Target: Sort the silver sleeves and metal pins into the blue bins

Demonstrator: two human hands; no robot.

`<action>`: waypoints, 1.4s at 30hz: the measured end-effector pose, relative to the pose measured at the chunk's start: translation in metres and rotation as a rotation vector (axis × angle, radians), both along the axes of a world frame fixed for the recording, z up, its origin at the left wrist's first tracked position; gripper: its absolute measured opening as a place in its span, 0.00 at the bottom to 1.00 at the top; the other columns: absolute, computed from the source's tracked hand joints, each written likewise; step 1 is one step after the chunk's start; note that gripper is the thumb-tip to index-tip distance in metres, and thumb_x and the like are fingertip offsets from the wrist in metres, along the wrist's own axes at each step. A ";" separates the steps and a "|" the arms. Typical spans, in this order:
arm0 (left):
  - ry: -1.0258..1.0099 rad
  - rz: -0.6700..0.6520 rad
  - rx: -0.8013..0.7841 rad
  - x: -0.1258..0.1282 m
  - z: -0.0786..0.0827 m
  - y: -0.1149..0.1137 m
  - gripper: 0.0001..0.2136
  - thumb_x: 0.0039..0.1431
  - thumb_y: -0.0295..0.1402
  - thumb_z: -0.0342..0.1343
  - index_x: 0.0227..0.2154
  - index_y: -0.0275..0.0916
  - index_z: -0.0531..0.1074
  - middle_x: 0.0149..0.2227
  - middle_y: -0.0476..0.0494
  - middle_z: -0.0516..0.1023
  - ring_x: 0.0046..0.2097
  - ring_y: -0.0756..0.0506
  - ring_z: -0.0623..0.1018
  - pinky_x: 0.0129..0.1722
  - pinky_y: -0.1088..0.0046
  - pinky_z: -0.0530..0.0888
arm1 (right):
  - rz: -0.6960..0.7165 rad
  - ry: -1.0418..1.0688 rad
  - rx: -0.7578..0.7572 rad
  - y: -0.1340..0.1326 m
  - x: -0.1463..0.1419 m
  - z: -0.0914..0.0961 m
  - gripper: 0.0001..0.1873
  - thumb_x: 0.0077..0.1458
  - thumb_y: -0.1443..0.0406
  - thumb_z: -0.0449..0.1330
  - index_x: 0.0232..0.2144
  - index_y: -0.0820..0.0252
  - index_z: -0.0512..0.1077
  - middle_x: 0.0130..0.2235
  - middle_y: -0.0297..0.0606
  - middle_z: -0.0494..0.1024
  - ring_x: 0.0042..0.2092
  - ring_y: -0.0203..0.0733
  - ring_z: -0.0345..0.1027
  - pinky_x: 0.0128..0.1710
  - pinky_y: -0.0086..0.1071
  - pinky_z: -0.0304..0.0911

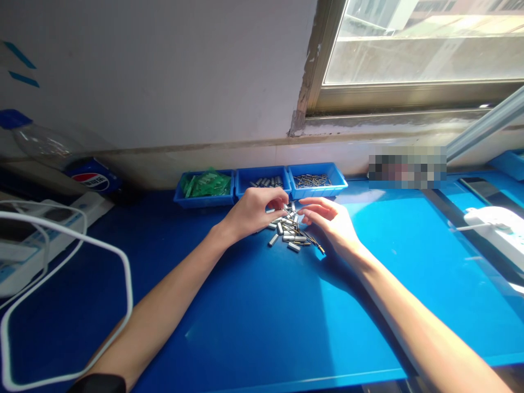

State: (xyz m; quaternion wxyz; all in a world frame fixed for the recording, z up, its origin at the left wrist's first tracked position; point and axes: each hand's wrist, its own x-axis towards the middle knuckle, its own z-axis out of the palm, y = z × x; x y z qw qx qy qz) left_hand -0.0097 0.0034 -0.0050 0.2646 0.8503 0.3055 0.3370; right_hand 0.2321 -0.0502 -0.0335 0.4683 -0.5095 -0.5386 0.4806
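Note:
My left hand (258, 210) is closed over the left side of a loose pile, thumb and fingers pinched together. Whatever sits in that pinch is too small to make out. From the right, my right hand (329, 218) reaches to the same pile, its fingertips drawn together close to the left ones; anything between them is unclear. The pile (289, 238) mixes short silver cylindrical pieces with thin brass-coloured pins, on a blue table (245, 316). Just behind my hands stand a blue bin of silver pieces (242, 177) and a blue bin of thin pins (319, 191).
A third blue bin (196, 203) holds green plastic packets. At left are a bottle with a blue label (92, 177) and a white cable (129, 278) looping near my left forearm. A white power strip (497, 232) lies at right. A wall (184, 76) and window frame (311, 82) rise behind.

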 end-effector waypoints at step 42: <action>0.404 0.074 0.084 0.001 -0.028 0.006 0.11 0.70 0.25 0.60 0.49 0.41 0.84 0.49 0.40 0.86 0.50 0.41 0.86 0.52 0.67 0.82 | -0.063 0.085 0.001 0.005 0.013 -0.004 0.23 0.59 0.50 0.74 0.55 0.42 0.81 0.64 0.42 0.83 0.58 0.62 0.83 0.62 0.62 0.78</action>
